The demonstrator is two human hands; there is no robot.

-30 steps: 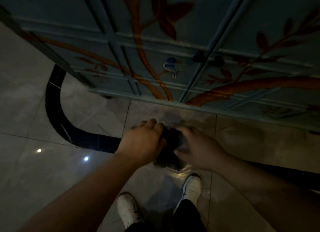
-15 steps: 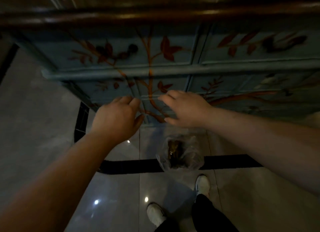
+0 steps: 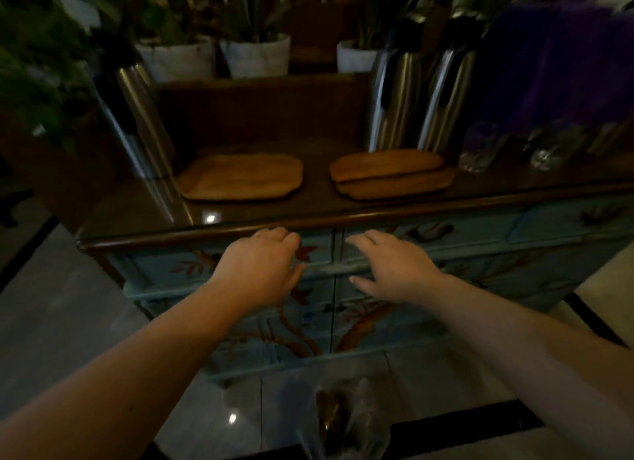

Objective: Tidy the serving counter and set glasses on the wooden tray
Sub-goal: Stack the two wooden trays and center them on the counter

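Observation:
A dark wooden counter top (image 3: pixel 308 209) sits on a blue painted cabinet. One wooden tray (image 3: pixel 242 176) lies on it left of centre, and two stacked wooden trays (image 3: pixel 391 173) lie to the right. Clear glasses (image 3: pixel 478 151) stand at the far right of the counter, under a purple cloth (image 3: pixel 555 58). My left hand (image 3: pixel 264 266) and my right hand (image 3: pixel 394 269) hover in front of the cabinet's drawers, just below the counter edge. Both are empty with fingers apart.
Steel thermos jugs stand on the counter: one at the left (image 3: pixel 133 116), two at the right (image 3: pixel 415 99). White plant pots (image 3: pixel 254 53) line the back. A clear plastic bag (image 3: pixel 343 425) with dark contents lies on the tiled floor by the cabinet.
Both hands let go of the plastic bag on the floor and rose to the cabinet front. The view lifted from the floor to the counter top.

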